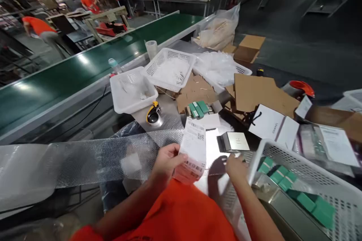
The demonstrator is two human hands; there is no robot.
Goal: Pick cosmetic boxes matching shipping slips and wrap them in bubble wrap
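My left hand (167,161) is closed on a stack of white printed labels (192,145) with barcodes and a QR code. Just below a silvery square box (238,141), my right hand (236,167) has its fingers curled; what they hold, if anything, is hidden. The right forearm passes beside a white plastic basket (312,167) containing several green boxes (324,211) and a larger grey box. Beyond the labels, an open carton (213,119) has green packets (198,108) in it. A strip of bubble wrap (93,158) stretches leftward from the table.
A yellow-and-black tape dispenser (154,115) sits near two white baskets (132,99). Flattened cardboard (256,92) and a white paper bag (273,126) lie to the right. A green conveyor belt (98,56) runs behind. Other people in orange shirts (38,24) are farther off.
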